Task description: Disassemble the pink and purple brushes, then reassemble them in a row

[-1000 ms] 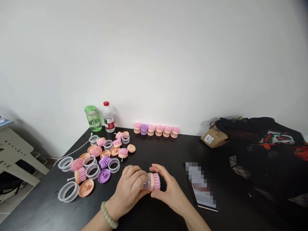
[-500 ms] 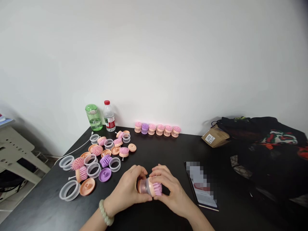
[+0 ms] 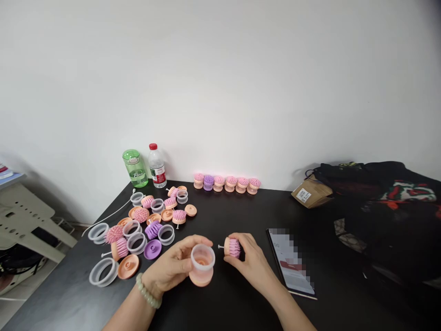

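Two pieces, one per hand, that's where you're at right now. Your left hand (image 3: 172,264) has thumb and fingers around the side of the see-through cup (image 3: 201,277), mouth tipped up toward you, so the orange bottom shows through. Your right hand (image 3: 253,259) is pinching the pink brush head (image 3: 234,248) by its far side, with the thin white stem (image 3: 221,247) poking out left. Both are over the near part of the counter (image 3: 223,211), with a gap between them.

So the big change: half a second ago you had both hands closed in on those parts, brush against cup. Now they're split, and the stem's in plain view outside the cup. To me that means this unit isn't together at this moment; you've basically got a brush half and a cup half. Can't tell from this angle if anything's inside the cup besides the orange bottom.

Otherwise, compared with that earlier frame, not much. The six brushes (image 3: 230,185) lined up by the wall look the same, and so do the loose clear rings (image 3: 166,235) and purple disc (image 3: 152,249) off to your left. Whole view's shifted a touch, probably just your head moving.
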`<action>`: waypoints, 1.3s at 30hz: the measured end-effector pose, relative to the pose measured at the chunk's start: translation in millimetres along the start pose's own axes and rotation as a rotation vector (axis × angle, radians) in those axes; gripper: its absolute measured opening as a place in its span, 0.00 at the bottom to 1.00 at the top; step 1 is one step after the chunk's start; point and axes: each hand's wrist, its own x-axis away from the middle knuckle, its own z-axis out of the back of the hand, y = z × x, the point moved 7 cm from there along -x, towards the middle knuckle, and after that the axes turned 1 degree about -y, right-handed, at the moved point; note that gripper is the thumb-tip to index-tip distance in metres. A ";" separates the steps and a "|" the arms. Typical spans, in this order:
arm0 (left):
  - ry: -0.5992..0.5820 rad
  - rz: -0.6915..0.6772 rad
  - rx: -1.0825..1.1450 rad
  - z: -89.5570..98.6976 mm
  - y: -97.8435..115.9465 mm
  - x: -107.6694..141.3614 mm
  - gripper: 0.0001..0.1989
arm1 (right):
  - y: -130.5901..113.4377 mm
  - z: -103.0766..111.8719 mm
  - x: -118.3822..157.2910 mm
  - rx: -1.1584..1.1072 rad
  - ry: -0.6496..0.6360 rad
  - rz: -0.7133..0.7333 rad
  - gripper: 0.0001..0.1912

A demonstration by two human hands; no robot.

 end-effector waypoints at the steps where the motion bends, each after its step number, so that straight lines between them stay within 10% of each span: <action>1: 0.016 -0.006 0.010 1.6 -0.1 -0.8 0.30 | 2.5 -6.4 -0.8 0.019 0.002 -0.009 0.17; 6: 0.133 -0.013 0.005 9.6 -3.9 -8.4 0.27 | 6.6 -32.7 -3.0 0.075 0.007 0.084 0.23; 14: 0.242 -0.120 -0.115 9.4 -3.4 -11.1 0.28 | -36.6 -10.9 17.2 -0.020 0.156 0.489 0.26; 29: 0.342 -0.158 -0.541 8.3 -1.5 -13.5 0.24 | -60.9 -13.1 30.4 0.019 0.157 0.587 0.22; 36: 0.313 -0.149 -0.569 5.0 -2.7 -12.6 0.23 | -56.3 -11.0 24.6 -0.001 0.113 0.496 0.38; 39: 0.302 -0.183 -0.611 3.9 -0.8 -11.7 0.22 | -54.3 -8.4 21.9 -0.047 0.111 0.488 0.26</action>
